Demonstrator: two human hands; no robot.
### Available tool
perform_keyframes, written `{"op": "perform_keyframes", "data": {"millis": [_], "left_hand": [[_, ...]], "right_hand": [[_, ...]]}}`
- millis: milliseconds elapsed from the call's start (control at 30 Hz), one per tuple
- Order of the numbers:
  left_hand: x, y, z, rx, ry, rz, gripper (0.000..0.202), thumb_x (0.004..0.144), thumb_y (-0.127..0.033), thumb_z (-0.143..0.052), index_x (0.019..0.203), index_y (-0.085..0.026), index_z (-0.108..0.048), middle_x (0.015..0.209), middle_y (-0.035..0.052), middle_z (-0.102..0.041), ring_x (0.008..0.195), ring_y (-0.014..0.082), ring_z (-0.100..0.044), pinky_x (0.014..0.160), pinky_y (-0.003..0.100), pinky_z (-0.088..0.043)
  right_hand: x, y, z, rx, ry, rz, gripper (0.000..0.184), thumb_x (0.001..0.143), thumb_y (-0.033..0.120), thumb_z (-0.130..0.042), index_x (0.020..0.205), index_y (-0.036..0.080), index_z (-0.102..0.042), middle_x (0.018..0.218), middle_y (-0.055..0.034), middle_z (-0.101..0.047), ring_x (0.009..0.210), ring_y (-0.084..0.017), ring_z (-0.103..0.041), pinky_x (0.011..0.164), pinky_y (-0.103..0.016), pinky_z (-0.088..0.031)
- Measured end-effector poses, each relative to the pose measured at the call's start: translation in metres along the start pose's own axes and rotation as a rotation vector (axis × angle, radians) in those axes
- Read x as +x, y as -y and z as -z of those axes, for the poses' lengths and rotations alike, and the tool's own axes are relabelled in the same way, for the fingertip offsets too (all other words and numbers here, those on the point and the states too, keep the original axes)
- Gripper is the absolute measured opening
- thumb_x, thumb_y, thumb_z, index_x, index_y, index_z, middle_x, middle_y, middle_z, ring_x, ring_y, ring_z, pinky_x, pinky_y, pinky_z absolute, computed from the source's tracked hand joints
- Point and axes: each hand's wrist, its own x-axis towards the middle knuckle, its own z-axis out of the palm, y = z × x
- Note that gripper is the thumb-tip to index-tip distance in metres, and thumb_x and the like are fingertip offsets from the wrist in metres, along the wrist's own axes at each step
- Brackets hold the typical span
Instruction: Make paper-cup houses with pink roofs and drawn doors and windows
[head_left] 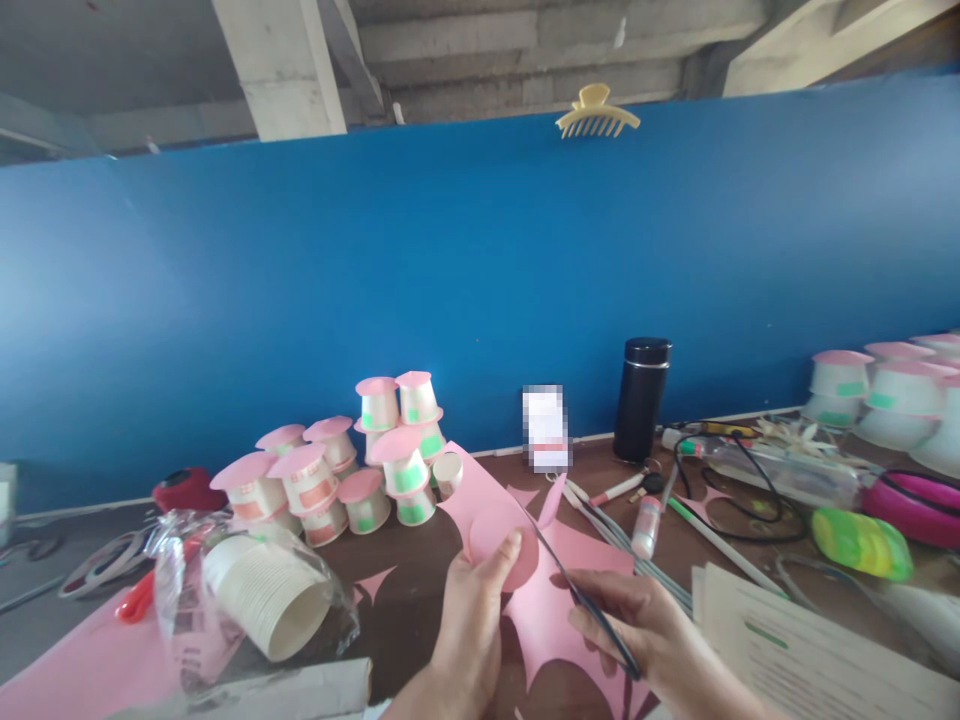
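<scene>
My left hand (471, 610) grips a strip of pink paper (474, 482), its thumb pressing a round pink disc (489, 530) flat against the strip. In my right hand (641, 612) are dark, slim scissors (561, 562), their blades pointing up and left along the strip's right edge near the disc. How far the blades are apart cannot be made out. Under the right hand lies a pink paper offcut (551, 630) with curved edges. A small pink scrap (375, 582) is left of my left hand.
Stacked paper cups with pink tops (405, 462) stand at the back left. Bagged white cups (266, 600) lie at front left. A black flask (643, 400) stands before the blue partition (480, 260). Cables (679, 470), a glue bottle (646, 527) and papers (817, 640) are right.
</scene>
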Motion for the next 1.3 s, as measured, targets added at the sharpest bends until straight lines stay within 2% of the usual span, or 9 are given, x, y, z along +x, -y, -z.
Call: {"op": "perform_keyframes", "data": {"millis": [133,333,467,700,933,1133,1300], "left_hand": [[0.001,-0.001,0.0,0.016,-0.029,-0.028,0.053,0.06,-0.045,-0.081,0.094,-0.006,-0.069,0.086,0.0169,-0.074,0.075,0.0277,-0.07,0.068,0.034,-0.054],[-0.004,-0.005,-0.001,0.039,0.056,-0.028,0.041,0.068,-0.044,-0.075,0.088,-0.009,-0.07,0.079,0.0143,-0.074,0.074,0.0283,-0.07,0.067,0.035,-0.054],[-0.004,-0.005,-0.001,0.044,0.069,-0.039,0.037,0.071,-0.043,-0.073,0.087,-0.01,-0.069,0.078,0.0137,-0.074,0.07,0.0269,-0.069,0.067,0.036,-0.054],[-0.002,-0.004,-0.001,0.049,0.076,-0.06,0.037,0.07,-0.044,-0.073,0.084,-0.01,-0.069,0.077,0.0125,-0.073,0.068,0.0259,-0.068,0.064,0.034,-0.054],[0.0,-0.004,0.001,0.06,-0.019,-0.054,0.045,0.061,-0.044,-0.08,0.087,-0.009,-0.071,0.076,0.0135,-0.074,0.074,0.0296,-0.069,0.068,0.036,-0.054],[0.003,-0.003,0.004,0.067,0.011,-0.093,0.046,0.061,-0.046,-0.079,0.086,-0.009,-0.071,0.078,0.0136,-0.074,0.074,0.0283,-0.069,0.069,0.035,-0.054],[0.001,-0.005,0.002,0.06,0.041,-0.086,0.046,0.061,-0.046,-0.079,0.084,-0.008,-0.072,0.071,0.0125,-0.073,0.069,0.0271,-0.068,0.069,0.036,-0.053]], "right_hand": [[0.0,0.0,-0.001,0.023,-0.007,-0.008,0.054,0.064,0.052,-0.076,0.102,0.014,-0.075,0.055,0.0027,-0.052,0.045,-0.006,-0.042,0.04,-0.018,-0.036],[0.0,0.001,-0.001,0.025,-0.007,-0.011,0.053,0.064,0.052,-0.076,0.101,0.014,-0.075,0.053,0.0036,-0.05,0.045,-0.006,-0.042,0.04,-0.017,-0.035],[0.001,0.003,-0.002,0.022,-0.004,-0.017,0.053,0.064,0.052,-0.076,0.1,0.014,-0.075,0.051,0.0046,-0.047,0.044,-0.006,-0.041,0.04,-0.018,-0.034],[-0.001,0.006,-0.002,0.021,-0.008,-0.019,0.051,0.066,0.05,-0.075,0.1,0.014,-0.075,0.052,0.0049,-0.046,0.046,-0.006,-0.04,0.042,-0.018,-0.034],[0.0,0.003,0.001,-0.013,0.014,-0.012,0.048,0.068,0.05,-0.074,0.101,0.014,-0.075,0.053,0.0046,-0.045,0.047,-0.006,-0.038,0.042,-0.017,-0.032],[-0.002,0.009,-0.001,0.006,-0.023,-0.038,0.052,0.062,0.052,-0.077,0.098,0.014,-0.076,0.052,0.0037,-0.047,0.046,-0.007,-0.041,0.041,-0.018,-0.037],[-0.003,0.013,-0.002,0.006,-0.043,-0.043,0.054,0.059,0.054,-0.078,0.096,0.014,-0.077,0.051,0.0035,-0.048,0.044,-0.007,-0.042,0.04,-0.019,-0.038]]}}
